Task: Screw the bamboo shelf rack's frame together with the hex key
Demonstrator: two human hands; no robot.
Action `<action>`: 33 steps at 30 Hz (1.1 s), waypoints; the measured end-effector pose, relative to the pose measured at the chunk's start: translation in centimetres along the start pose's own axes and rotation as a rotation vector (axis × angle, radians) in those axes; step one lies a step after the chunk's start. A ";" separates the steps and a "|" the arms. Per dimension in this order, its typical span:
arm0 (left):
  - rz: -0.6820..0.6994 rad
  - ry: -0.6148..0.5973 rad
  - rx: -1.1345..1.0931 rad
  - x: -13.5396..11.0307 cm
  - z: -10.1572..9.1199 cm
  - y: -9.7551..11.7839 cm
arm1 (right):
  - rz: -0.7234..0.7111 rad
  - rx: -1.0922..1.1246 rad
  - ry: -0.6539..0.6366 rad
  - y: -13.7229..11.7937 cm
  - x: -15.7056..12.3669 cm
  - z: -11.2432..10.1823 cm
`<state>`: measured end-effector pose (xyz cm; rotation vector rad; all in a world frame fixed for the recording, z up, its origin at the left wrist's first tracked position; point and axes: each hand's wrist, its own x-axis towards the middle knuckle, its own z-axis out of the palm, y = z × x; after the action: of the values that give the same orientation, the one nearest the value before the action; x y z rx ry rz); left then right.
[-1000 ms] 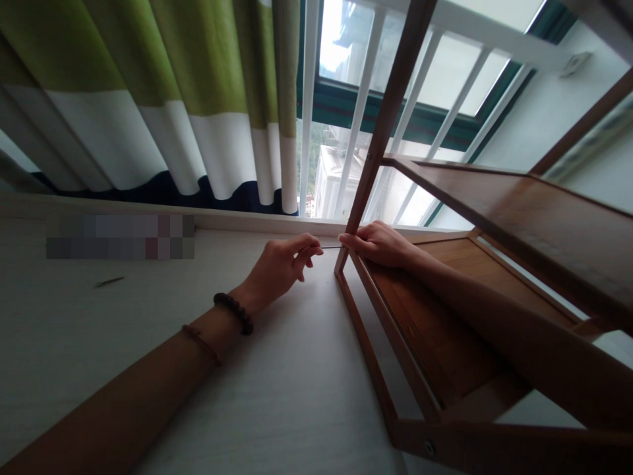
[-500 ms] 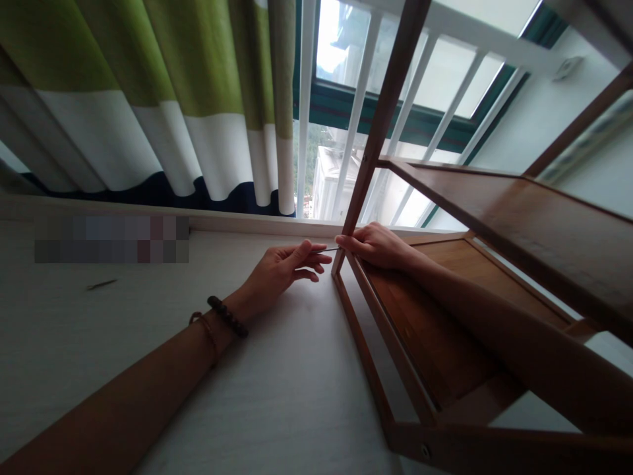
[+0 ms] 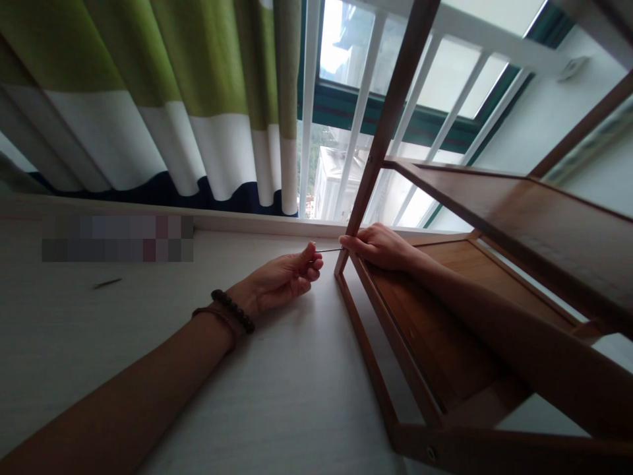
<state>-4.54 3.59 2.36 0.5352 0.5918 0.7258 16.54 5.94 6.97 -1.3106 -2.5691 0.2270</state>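
My left hand (image 3: pixel 287 277) is closed, pinching a thin metal hex key (image 3: pixel 329 250) between thumb and fingers. The key's shaft points right, and its far tip meets the dark upright of a brown wooden shelf rack (image 3: pixel 366 178) low down near a joint. On the other side of that upright, my right hand (image 3: pixel 383 247) grips the wood, with the thumb against the post close to the key's tip. Its other fingers are partly hidden behind the frame. A bolt head (image 3: pixel 431 453) shows in the rack's near lower corner.
A small thin sliver-like object (image 3: pixel 107 283) lies on the pale floor (image 3: pixel 208 409) at left. Behind it hangs a green, white and navy curtain (image 3: pixel 217 132). White railing bars (image 3: pixel 359 119) stand before the window. The rack's wooden panels (image 3: pixel 435 316) fill the right side.
My left hand's fingers, loosely stretched out before, have curled in around the key and the wrist has turned. My right hand keeps its hold on the rack.
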 end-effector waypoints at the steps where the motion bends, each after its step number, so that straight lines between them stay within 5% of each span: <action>1: -0.001 -0.005 -0.001 0.0 0.0 0.0 | -0.001 -0.002 0.000 0.0 0.0 0.0; 18: 0.106 -0.019 0.149 0.2 -0.6 0.0 | 0.012 0.114 -0.028 0.0 -0.1 -0.2; 24: -0.007 -0.044 0.114 -0.2 -0.4 0.8 | 0.015 0.049 -0.027 -0.1 0.1 -0.2; 33: 0.059 0.073 0.264 -0.3 -0.3 1.1 | 0.011 0.028 -0.014 0.0 0.2 0.1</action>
<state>-5.42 4.18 2.92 0.7758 0.7481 0.7294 16.40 6.13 6.86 -1.3187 -2.5612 0.2743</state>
